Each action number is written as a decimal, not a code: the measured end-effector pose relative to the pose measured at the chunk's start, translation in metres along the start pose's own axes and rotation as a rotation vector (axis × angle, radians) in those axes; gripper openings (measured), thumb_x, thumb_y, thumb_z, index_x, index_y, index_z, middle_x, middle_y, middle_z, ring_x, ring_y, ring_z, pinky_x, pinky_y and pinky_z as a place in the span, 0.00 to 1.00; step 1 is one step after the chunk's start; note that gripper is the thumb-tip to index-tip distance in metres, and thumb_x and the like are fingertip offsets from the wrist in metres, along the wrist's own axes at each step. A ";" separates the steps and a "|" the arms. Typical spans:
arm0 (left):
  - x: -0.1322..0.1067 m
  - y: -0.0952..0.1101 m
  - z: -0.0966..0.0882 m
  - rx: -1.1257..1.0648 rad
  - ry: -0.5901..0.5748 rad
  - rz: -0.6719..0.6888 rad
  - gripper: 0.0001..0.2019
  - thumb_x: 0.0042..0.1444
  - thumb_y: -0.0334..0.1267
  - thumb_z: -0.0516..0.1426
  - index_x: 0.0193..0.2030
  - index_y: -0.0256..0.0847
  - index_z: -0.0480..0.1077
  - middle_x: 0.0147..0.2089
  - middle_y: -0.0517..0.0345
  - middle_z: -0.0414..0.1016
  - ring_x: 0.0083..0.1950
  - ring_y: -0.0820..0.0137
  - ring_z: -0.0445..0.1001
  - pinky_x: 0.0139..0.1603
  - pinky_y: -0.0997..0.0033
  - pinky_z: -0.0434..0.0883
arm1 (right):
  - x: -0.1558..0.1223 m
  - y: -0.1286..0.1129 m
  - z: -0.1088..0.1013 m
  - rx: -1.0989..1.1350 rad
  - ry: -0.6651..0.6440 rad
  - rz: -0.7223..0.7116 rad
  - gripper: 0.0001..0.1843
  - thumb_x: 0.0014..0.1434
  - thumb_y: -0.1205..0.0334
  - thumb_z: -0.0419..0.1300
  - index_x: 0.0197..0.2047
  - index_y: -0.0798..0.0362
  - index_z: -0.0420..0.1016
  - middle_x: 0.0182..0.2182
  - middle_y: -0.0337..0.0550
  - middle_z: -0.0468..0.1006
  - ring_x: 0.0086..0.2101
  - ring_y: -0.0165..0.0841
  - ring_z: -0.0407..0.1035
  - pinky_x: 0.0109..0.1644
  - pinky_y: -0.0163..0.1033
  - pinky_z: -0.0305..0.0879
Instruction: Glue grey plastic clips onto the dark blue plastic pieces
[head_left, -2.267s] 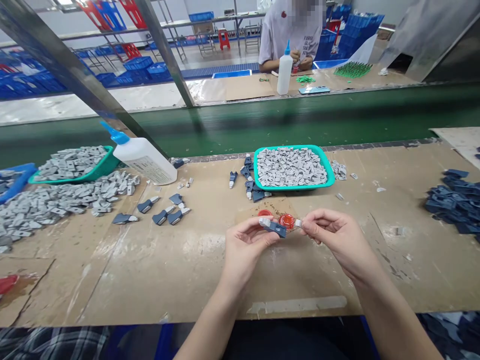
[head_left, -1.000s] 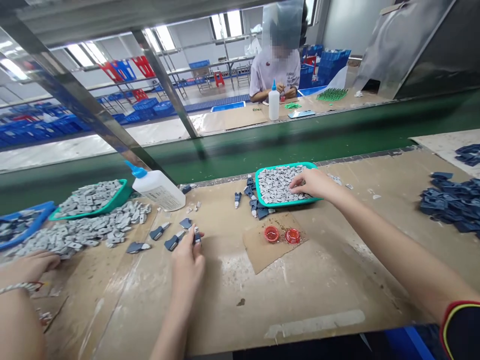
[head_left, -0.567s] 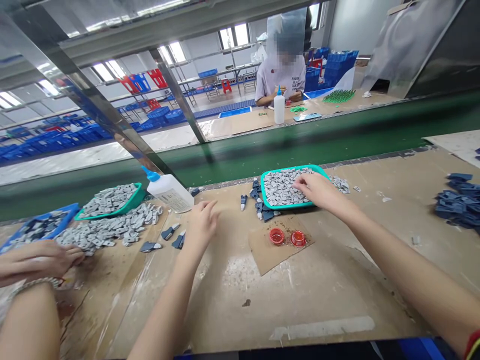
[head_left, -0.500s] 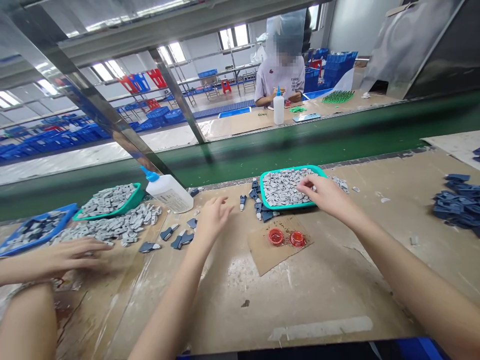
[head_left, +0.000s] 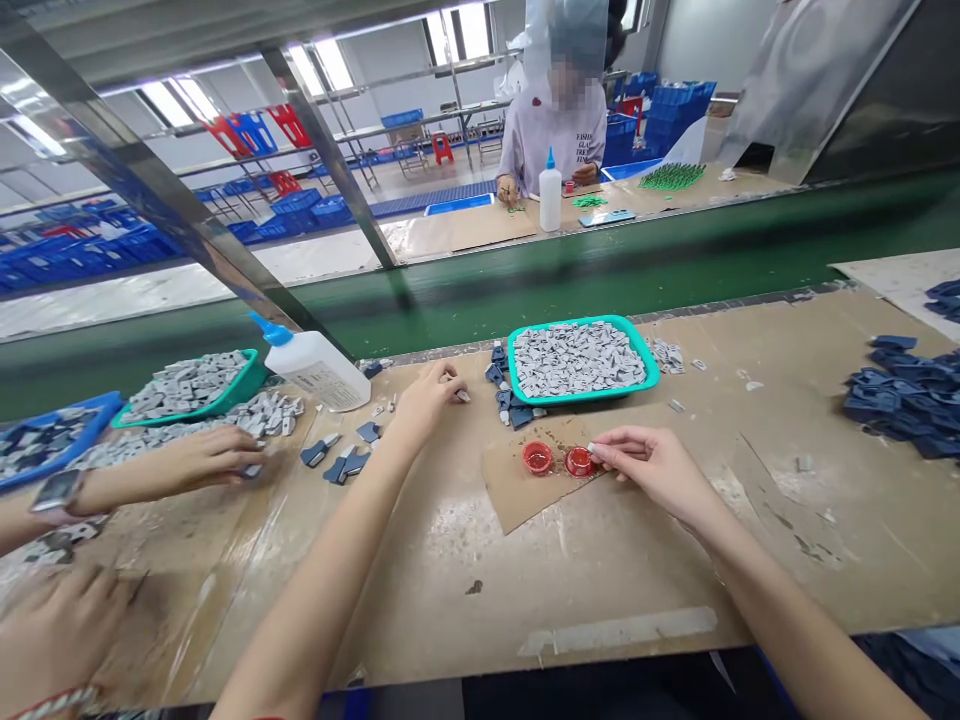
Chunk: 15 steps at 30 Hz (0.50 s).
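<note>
Right hand (head_left: 649,462) pinching pale piece (head_left: 592,448), left hand (head_left: 429,395) outstretched, its hold unclear

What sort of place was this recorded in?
Probably a factory assembly room. A long green surface, perhaps a conveyor belt, runs between the work surfaces; small grey parts fill a teal tray on the cardboard-covered table; and blue crates are stacked in the background.

A: Type of site?
B: A factory assembly workshop, indicated by the green belt (head_left: 465,300) between benches (head_left: 420,600), grey parts (head_left: 577,358) heaped in a tray (head_left: 585,396), stacked blue crates (head_left: 677,120) and a co-worker (head_left: 551,135) opposite.
</note>
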<state>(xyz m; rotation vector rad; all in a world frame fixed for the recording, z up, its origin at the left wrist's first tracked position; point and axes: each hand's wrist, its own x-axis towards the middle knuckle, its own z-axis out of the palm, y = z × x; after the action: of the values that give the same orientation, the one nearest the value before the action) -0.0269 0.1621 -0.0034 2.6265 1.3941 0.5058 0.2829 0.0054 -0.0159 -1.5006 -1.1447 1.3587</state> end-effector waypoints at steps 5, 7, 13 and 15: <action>-0.010 0.011 -0.009 -0.172 0.150 -0.121 0.09 0.60 0.38 0.52 0.44 0.43 0.72 0.47 0.51 0.71 0.48 0.62 0.72 0.47 0.61 0.72 | 0.000 0.001 0.005 -0.012 -0.026 -0.005 0.20 0.52 0.45 0.66 0.38 0.54 0.75 0.31 0.49 0.82 0.33 0.39 0.76 0.32 0.39 0.69; -0.020 0.022 -0.012 -0.256 0.205 -0.169 0.12 0.62 0.42 0.51 0.47 0.42 0.70 0.47 0.51 0.73 0.45 0.65 0.75 0.42 0.65 0.74 | -0.001 0.002 0.006 0.008 -0.032 -0.028 0.21 0.52 0.44 0.66 0.38 0.52 0.70 0.29 0.47 0.82 0.32 0.39 0.76 0.32 0.39 0.69; -0.051 0.064 -0.019 -0.821 0.400 -0.406 0.16 0.55 0.47 0.59 0.46 0.40 0.71 0.44 0.51 0.75 0.44 0.65 0.76 0.39 0.67 0.76 | -0.001 0.002 0.009 0.042 -0.035 -0.043 0.26 0.50 0.42 0.67 0.33 0.47 0.54 0.23 0.40 0.78 0.29 0.38 0.75 0.30 0.38 0.66; -0.059 0.077 -0.021 -1.008 0.447 -0.499 0.16 0.52 0.46 0.62 0.45 0.40 0.72 0.43 0.52 0.75 0.43 0.67 0.76 0.41 0.67 0.76 | -0.002 0.002 0.009 0.019 -0.029 -0.050 0.27 0.50 0.42 0.66 0.32 0.47 0.53 0.24 0.39 0.78 0.28 0.38 0.75 0.30 0.38 0.65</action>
<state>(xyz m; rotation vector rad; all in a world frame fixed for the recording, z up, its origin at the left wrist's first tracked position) -0.0045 0.0686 0.0232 1.3673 1.3044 1.3225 0.2742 0.0033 -0.0183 -1.4347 -1.1764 1.3576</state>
